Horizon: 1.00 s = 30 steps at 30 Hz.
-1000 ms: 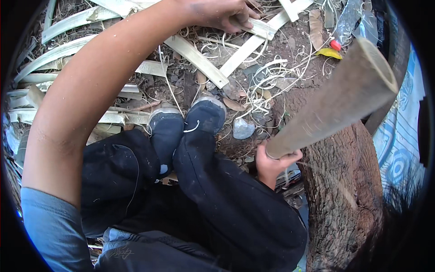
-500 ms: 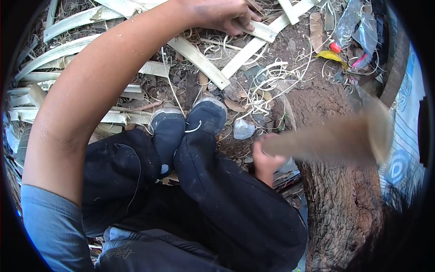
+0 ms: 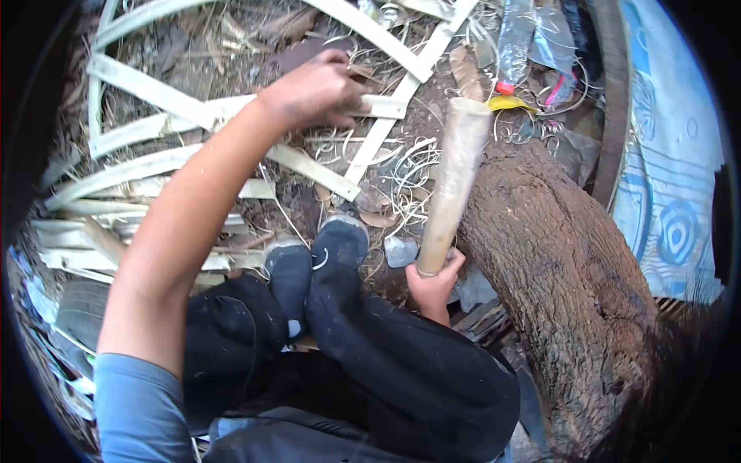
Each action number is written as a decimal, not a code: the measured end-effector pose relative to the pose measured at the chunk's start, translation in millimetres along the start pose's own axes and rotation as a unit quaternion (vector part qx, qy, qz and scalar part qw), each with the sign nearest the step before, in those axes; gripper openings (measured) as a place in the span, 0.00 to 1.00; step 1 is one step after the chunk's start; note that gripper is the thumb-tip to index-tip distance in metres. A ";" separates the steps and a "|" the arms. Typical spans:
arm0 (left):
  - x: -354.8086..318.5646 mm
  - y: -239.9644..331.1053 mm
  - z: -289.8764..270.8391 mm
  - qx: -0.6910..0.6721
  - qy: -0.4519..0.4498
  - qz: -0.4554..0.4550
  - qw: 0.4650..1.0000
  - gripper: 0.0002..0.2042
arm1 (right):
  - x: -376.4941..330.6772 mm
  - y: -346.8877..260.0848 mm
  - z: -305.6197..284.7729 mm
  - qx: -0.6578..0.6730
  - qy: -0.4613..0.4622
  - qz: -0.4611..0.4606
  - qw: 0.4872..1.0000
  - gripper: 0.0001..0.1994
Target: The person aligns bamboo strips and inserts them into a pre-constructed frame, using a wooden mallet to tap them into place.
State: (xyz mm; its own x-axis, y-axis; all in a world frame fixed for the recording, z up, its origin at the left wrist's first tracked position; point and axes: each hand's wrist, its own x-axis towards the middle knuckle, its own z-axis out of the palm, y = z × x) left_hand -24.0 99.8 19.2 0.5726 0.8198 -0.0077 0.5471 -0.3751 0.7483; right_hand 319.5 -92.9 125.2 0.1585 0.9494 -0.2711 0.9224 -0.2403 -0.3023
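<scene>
My left hand (image 3: 320,91) reaches over a pale wooden strip (image 3: 384,106), its fingers parted and loosely bent above it. The end of that strip lies across a longer diagonal strip (image 3: 376,145). Another pale strip (image 3: 316,171) slants down to meet the diagonal one near my shoes. My right hand (image 3: 436,282) is closed round the narrow lower end of a wooden club (image 3: 454,181). The club is a smooth tan cylinder that widens toward its far end, and it points away from me beside a thick log.
The rough brown log (image 3: 563,293) lies to my right. Several pale strips (image 3: 116,189) spread over the ground at left. Curly shavings (image 3: 409,181), a grey stone (image 3: 400,251), a yellow leaf (image 3: 509,103) and a clear plastic bottle (image 3: 515,38) lie around. A blue-white patterned sheet (image 3: 668,170) borders the right.
The club has swung from pointing right across the log to pointing away from me. My left hand has loosened from the strip's end. The whole view has shifted.
</scene>
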 end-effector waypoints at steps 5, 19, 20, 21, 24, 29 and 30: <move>-40.1 50.6 -53.6 0.093 0.079 -0.018 0.992 0.26 | 30.1 -45.1 -19.9 0.154 0.026 -0.072 0.985 0.34; -260.4 174.4 -116.3 0.004 -0.126 -0.366 0.922 0.31 | 44.6 -462.9 -62.4 0.196 -0.257 -0.510 0.798 0.46; -268.1 170.5 -125.3 0.023 -0.142 -0.371 0.917 0.31 | 20.5 -492.5 -61.3 0.199 -0.268 -0.539 0.773 0.47; -270.7 169.7 -125.4 0.022 -0.148 -0.367 0.918 0.31 | -2.5 -519.9 -59.5 0.207 -0.278 -0.563 0.750 0.47; -274.1 176.4 -131.7 0.026 -0.176 -0.366 0.914 0.31 | -72.5 -585.6 -65.0 0.248 -0.295 -0.626 0.677 0.49; -258.7 182.9 -103.3 -0.078 -0.128 -0.333 0.931 0.32 | -126.0 -632.2 -48.4 0.229 -0.334 -0.630 0.662 0.52; -262.2 183.6 -101.1 -0.108 -0.082 -0.331 0.934 0.32 | -128.1 -632.9 -45.9 0.230 -0.339 -0.619 0.670 0.53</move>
State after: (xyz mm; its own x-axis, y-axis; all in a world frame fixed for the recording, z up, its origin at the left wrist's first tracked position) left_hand -135.5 -140.3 225.7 0.2481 0.7578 -0.6034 0.6886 0.3001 0.6601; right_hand -268.3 -53.2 393.2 -0.9683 0.2064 0.1410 -0.0308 0.4615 -0.8866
